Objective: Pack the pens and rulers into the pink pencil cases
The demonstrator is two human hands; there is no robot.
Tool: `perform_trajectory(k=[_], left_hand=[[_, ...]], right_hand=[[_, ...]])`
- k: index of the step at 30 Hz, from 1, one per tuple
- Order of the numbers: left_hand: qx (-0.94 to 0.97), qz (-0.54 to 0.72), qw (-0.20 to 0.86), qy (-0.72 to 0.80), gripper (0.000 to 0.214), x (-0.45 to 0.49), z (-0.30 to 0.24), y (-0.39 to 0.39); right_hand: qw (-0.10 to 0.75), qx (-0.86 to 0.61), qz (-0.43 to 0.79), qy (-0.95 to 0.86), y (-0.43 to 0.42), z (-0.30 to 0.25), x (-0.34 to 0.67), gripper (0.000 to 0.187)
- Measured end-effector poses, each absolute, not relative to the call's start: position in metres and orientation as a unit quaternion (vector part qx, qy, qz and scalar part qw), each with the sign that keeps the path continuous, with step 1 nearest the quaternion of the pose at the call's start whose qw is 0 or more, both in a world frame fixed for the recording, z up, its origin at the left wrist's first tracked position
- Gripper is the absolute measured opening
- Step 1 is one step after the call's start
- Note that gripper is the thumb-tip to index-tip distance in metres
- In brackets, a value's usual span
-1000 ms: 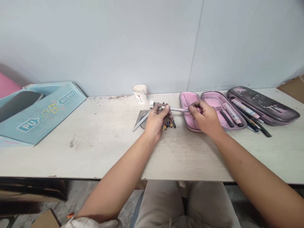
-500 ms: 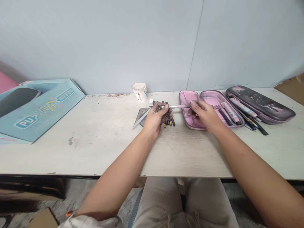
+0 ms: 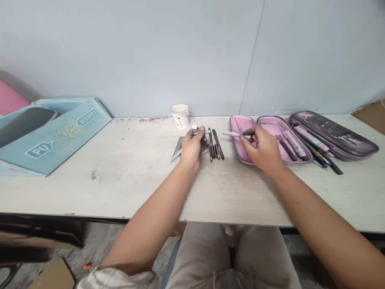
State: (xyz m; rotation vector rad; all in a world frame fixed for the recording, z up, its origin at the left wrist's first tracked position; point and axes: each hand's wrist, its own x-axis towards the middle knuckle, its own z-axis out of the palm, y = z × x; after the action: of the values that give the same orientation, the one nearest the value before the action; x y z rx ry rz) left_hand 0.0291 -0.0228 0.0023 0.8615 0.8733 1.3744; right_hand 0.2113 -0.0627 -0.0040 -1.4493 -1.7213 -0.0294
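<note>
My right hand (image 3: 263,148) pinches a slim whitish pen (image 3: 231,133), held level and pointing left above the open pink pencil case (image 3: 240,157). To its left, my left hand (image 3: 192,150) is closed, with a small pale piece that looks like a pen cap (image 3: 207,132) at its thumb and fingertips; part of it is hidden. Just right of that hand, several dark pens (image 3: 217,144) lie side by side on the table. A grey flat piece with a ruler-like edge (image 3: 176,152) shows partly behind the left hand. In the pencil case are a pink marker (image 3: 294,145) and a black pen (image 3: 288,150).
A white paper cup (image 3: 179,116) stands near the wall, with a small white block (image 3: 194,127) close by. A black pencil case (image 3: 333,134) and more pens (image 3: 323,155) lie at the right. On the left sits a blue box (image 3: 69,134). The table's front edge (image 3: 234,223) runs before my lap.
My hands have drawn apart. The pen, earlier stretched between both hands, is now in my right hand only, while a short pale piece stays in the left. The view shifted slightly.
</note>
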Motion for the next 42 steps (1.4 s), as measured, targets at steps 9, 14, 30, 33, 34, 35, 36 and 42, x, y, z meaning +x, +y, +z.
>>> perform_trajectory(k=[9,14,30,33,34,35,36,42], left_hand=[[0.321,0.628,0.601,0.375,0.022,0.017,0.001,-0.011],[0.294,0.641,0.607,0.367,0.019,0.012,0.001,-0.006],[0.309,0.623,0.622,0.361,0.016,0.017,0.005,-0.015],[0.360,0.613,0.600,0.367,0.013,0.019,0.003,-0.017],[0.387,0.606,0.587,0.371,0.011,0.020,0.002,-0.016],[0.417,0.598,0.571,0.377,0.009,0.021,0.000,-0.016],[0.448,0.588,0.554,0.384,0.008,0.022,-0.002,-0.015],[0.599,0.541,0.434,0.400,0.015,0.026,-0.015,-0.009]], right_hand=[[0.129,-0.555,-0.192,-0.799,-0.079,-0.005,0.182,0.027],[0.110,-0.536,-0.167,-0.820,-0.075,0.002,0.167,0.032],[0.037,-0.585,-0.144,-0.797,-0.065,-0.001,0.135,0.033],[0.083,-0.600,-0.160,-0.779,-0.064,0.003,0.143,0.030],[0.110,-0.603,-0.172,-0.771,-0.064,0.005,0.147,0.029],[0.141,-0.605,-0.187,-0.761,-0.063,0.007,0.152,0.028],[0.175,-0.605,-0.203,-0.749,-0.063,0.009,0.158,0.026],[0.261,-0.580,-0.236,-0.734,-0.066,0.017,0.181,0.022]])
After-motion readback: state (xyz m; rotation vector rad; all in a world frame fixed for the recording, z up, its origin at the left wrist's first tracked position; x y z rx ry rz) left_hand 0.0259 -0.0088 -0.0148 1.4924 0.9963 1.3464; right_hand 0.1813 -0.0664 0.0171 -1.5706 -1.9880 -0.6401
